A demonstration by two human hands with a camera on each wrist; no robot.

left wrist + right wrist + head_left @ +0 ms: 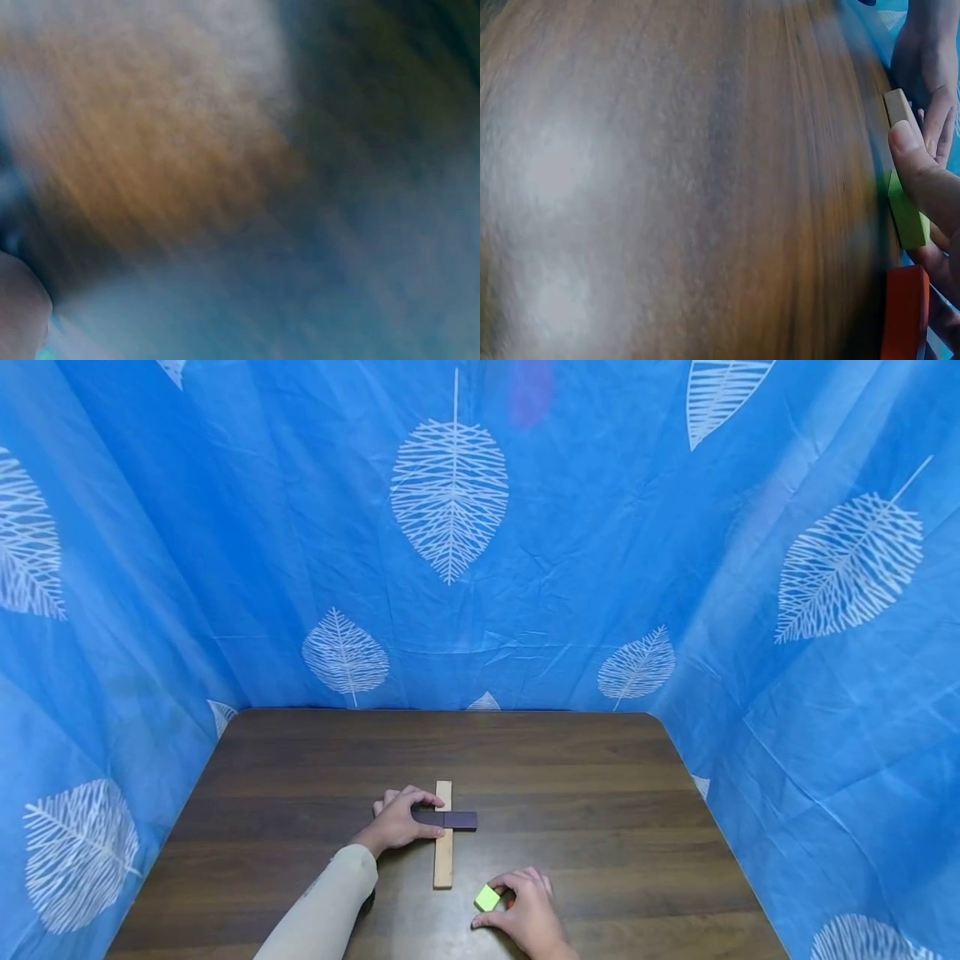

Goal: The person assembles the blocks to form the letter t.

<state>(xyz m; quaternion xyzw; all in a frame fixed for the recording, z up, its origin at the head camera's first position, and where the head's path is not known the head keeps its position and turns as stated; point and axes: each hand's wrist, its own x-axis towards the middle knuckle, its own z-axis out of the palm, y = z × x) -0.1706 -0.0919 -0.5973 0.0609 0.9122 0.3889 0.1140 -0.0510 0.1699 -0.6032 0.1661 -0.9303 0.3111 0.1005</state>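
Note:
A pale wooden strip (443, 864) lies on the table, crossed by a dark bar (461, 821) with a visible seam. My left hand (401, 820) holds the dark bar's left part, thumb on the near side and fingers on the far side, its tips beside the strip. To the right and nearer, my right hand (528, 912) pinches a bright green block (487, 898) between thumb and fingers. A red block (905, 313) shows by that hand's lower fingers in the right wrist view; whether they grip it is unclear. The left wrist view is too blurred to show the hold.
A brown wood-grain table (600, 793) with rounded far corners carries everything. Blue curtains (525, 635) with white leaf prints stand around its back and both sides. Light glares on the tabletop in the right wrist view.

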